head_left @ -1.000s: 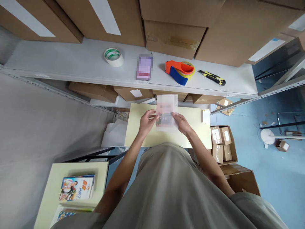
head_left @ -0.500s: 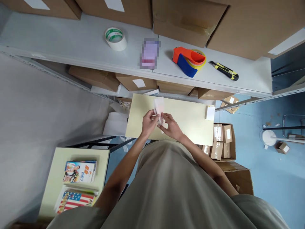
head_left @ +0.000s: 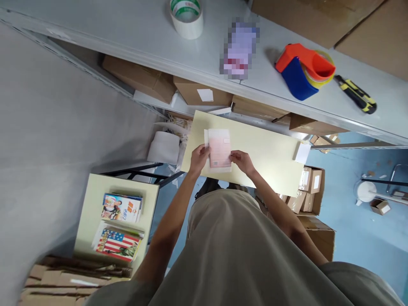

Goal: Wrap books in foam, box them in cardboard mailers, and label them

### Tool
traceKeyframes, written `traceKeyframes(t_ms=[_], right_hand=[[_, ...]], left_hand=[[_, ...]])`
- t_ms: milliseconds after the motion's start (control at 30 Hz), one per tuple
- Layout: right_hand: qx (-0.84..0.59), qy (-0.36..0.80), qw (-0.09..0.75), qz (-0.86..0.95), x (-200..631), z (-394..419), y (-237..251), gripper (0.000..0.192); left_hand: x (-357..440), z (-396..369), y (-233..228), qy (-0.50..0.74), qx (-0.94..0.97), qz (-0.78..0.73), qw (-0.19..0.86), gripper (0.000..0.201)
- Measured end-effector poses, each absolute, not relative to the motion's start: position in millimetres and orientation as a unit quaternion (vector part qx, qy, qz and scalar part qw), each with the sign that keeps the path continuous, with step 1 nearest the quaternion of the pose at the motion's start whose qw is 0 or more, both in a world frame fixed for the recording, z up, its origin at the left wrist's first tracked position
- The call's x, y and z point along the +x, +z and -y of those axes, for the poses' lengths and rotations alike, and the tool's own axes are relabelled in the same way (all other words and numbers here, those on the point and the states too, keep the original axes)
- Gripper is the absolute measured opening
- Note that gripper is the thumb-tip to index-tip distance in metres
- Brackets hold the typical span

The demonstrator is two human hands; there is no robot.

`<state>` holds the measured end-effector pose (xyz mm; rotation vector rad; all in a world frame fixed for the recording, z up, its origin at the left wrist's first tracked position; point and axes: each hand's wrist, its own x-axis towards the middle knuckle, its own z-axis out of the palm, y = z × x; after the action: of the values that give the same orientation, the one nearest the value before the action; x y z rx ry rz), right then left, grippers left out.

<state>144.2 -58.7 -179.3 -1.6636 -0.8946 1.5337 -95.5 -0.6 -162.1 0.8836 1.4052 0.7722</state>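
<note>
- Across the top of the frame runs a long grey metal shelf [head_left: 105, 29], with brown cardboard boxes [head_left: 321, 19] stacked at its upper right and more boxes tucked beneath it.
- In the middle of the frame we look down on a pale yellow rectangular tabletop [head_left: 264, 157], set just below the shelf.
- At lower left stands a second, smaller pale yellow table [head_left: 91, 199] carrying colourful printed booklets [head_left: 121, 208].
- On the shelf, from left to right, lie a white roll of tape [head_left: 186, 17], an orange and blue tape dispenser [head_left: 302, 70] and a yellow and black utility knife [head_left: 356, 94].
- Near the tabletop's left end we hold a small pinkish-white flat packet [head_left: 219, 149], apparently a clear bag with a printed slip inside; it lies flat on, or just above, the surface.
- Our left hand [head_left: 198, 158] pinches the packet's left edge, fingers closed on it.
- Our right hand [head_left: 242, 161] grips the packet's lower right edge between thumb and fingertips.
- We judge the step in hand to be squaring and flattening the packet; the next move seems to call for steady two-handed pressure so the slip stays aligned inside.
</note>
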Motion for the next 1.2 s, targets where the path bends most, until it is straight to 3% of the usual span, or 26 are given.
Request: traceKeyframes(t_ms=[333, 533, 767, 1000, 1200], right_hand=[[-0.719, 0.583, 0.314, 0.211, 59.2, -29.7, -261.5, 0.027], [-0.753, 0.555, 0.315, 0.158, 34.6, -70.7, -278.9, 0.014], [-0.745, 0.553, 0.331, 0.170, 38.0, -48.9, -244.1, 0.023], [-0.668, 0.617, 0.321, 0.264, 41.2, -11.4, -186.7, 0.050], [-0.579, 0.664, 0.303, 0.363, 31.0, 25.0, -146.5, 0.053]], left_hand=[[-152.3, -91.0, -257.8, 0.262, 0.407, -0.656, 0.579, 0.035], [-149.2, -150.9, -282.2, 0.217, 0.394, -0.668, 0.592, 0.042], [-168.1, -125.8, -269.5, 0.236, 0.392, -0.649, 0.608, 0.047], [-198.2, -44.9, -233.7, 0.344, 0.381, -0.636, 0.576, 0.056], [-202.4, 41.0, -199.2, 0.441, 0.330, -0.652, 0.521, 0.054]])
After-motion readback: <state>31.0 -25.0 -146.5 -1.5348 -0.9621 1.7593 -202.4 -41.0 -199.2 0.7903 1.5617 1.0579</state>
